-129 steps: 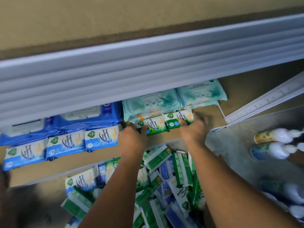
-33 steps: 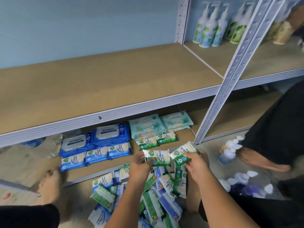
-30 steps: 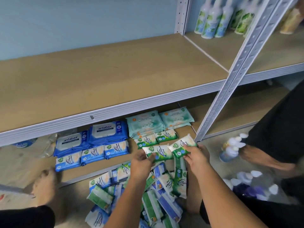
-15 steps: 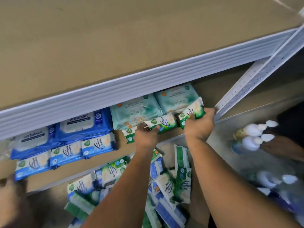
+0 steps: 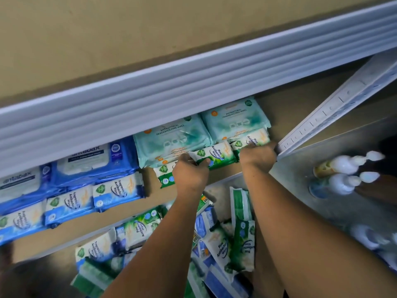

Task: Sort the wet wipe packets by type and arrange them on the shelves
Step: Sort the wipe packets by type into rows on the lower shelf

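My left hand [image 5: 190, 174] grips a green pine wipe packet [image 5: 217, 154] low over the bottom shelf [image 5: 150, 179]. My right hand [image 5: 257, 157] grips a second green pine packet [image 5: 254, 139] beside it, to the right. Both packets sit in front of two teal fragrance-free packs [image 5: 171, 138] [image 5: 234, 121]. Another green packet [image 5: 164, 174] lies under my left hand, partly hidden. To the left lie large blue Antabax packs [image 5: 90, 160] with small blue packets [image 5: 117, 190] in front. A loose pile of green and blue packets [image 5: 225, 244] lies on the floor under my arms.
The upper shelf's grey metal rail [image 5: 193, 82] overhangs the bottom shelf. A slanted perforated upright [image 5: 335, 112] stands right of my right hand. Pump bottles [image 5: 343, 168] lie on the floor at right. A foot [image 5: 6, 254] shows at the left edge.
Both hands carried the two green packets from above the floor pile forward onto the bottom shelf, in front of the teal packs. The camera dipped under the upper shelf.
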Tool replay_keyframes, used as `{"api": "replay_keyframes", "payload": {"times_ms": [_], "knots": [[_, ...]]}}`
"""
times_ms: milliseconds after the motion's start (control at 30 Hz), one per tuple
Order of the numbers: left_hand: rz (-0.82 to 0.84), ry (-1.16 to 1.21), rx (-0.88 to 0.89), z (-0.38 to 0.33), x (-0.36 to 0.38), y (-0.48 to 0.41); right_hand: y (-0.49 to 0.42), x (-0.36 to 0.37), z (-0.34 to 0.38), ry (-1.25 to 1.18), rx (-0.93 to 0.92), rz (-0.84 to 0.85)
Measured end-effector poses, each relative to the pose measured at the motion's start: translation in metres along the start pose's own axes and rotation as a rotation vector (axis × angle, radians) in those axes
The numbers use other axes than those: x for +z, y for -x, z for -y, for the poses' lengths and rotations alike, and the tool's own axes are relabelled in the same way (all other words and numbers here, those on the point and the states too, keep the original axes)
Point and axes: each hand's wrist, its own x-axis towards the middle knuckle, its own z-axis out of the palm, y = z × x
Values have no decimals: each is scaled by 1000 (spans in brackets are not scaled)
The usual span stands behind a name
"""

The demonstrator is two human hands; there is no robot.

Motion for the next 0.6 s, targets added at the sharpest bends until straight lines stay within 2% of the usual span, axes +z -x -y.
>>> {"api": "replay_keyframes", "payload": {"times_ms": [133, 267, 600], "knots": [[12, -30, 49, 5, 2, -4, -3, 0, 2, 85, 106, 83], [30, -62, 67, 6, 2, -3, -9, -2, 0, 156, 115, 134], [6, -162, 82, -1, -2, -2, -4, -11, -7, 282, -102, 146]]}}
